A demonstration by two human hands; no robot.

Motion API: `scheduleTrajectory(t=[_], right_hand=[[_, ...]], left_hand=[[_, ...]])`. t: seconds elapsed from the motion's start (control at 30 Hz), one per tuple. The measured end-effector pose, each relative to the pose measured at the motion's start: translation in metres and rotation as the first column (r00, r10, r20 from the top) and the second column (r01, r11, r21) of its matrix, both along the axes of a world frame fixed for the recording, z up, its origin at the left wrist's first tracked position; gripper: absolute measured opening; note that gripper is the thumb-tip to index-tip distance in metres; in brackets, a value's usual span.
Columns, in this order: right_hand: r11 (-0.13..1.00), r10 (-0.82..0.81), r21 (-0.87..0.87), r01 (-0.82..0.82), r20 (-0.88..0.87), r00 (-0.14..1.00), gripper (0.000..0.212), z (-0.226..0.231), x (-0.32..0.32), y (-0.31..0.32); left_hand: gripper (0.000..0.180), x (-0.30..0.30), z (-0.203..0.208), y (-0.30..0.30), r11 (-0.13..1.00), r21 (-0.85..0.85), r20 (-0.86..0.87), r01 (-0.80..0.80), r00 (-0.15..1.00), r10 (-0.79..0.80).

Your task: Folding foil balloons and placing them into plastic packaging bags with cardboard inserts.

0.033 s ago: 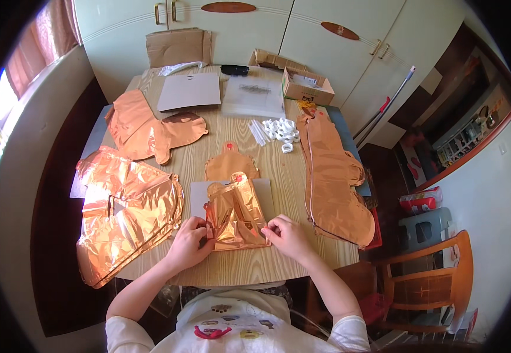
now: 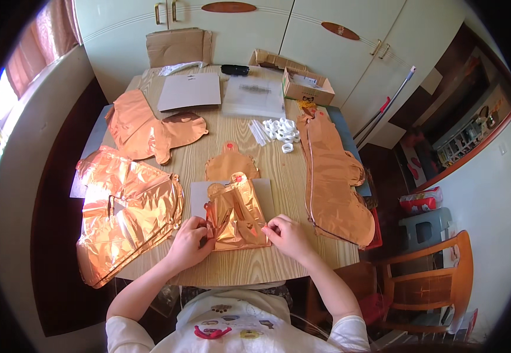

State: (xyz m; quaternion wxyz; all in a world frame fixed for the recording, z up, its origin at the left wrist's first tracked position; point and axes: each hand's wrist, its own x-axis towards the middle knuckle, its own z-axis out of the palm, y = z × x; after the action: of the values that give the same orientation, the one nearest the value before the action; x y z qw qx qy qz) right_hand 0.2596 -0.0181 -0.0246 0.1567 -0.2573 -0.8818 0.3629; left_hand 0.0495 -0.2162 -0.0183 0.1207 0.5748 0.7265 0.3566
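Observation:
A folded copper-coloured foil balloon lies on a pale card near the table's front edge. My left hand is closed on its lower left edge, with the fingers curled and the thumb against the foil. At the lower right edge, my right hand pinches the foil between thumb and fingers. The balloon's narrow upper end has a red mark and points away from me. Just beyond the card lies another flat copper foil piece, also with a red mark at its tip.
Flat foil balloons are stacked at left, far left and right. Farther back are white tape rolls, clear strips, a grey-white board, a clear plastic stack and an open carton. A wooden chair stands right.

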Motion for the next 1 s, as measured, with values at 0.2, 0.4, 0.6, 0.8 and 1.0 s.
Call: scheduleTrajectory(t=[0.2,0.4,0.6,0.8,1.0], right_hand=[[0.991,0.009,0.134,-0.009,-0.005,1.0,0.021,-0.007,-0.003,0.0],[0.99,-0.035,0.138,0.04,-0.04,0.999,0.022,-0.007,-0.005,-0.008],[0.973,-0.052,0.226,0.047,0.018,0.998,0.026,-0.009,-0.014,-0.008],[0.913,-0.115,0.401,0.07,0.091,0.989,0.023,-0.015,-0.018,-0.015],[0.822,-0.201,0.566,0.054,0.199,0.959,0.016,-0.019,-0.023,-0.025]], left_hand=[[0.017,0.0,0.004,0.005,0.998,-0.049,-0.103,-0.034,0.994,0.029],[0.021,-0.003,0.007,0.009,0.987,-0.146,-0.081,-0.07,0.995,0.059],[0.026,-0.007,0.008,0.017,0.974,-0.199,-0.057,-0.111,0.993,0.101],[0.023,-0.014,0.001,0.022,0.967,-0.217,-0.101,-0.13,0.989,0.11],[0.023,-0.008,-0.006,0.025,0.971,-0.162,-0.253,-0.178,0.958,0.133]])
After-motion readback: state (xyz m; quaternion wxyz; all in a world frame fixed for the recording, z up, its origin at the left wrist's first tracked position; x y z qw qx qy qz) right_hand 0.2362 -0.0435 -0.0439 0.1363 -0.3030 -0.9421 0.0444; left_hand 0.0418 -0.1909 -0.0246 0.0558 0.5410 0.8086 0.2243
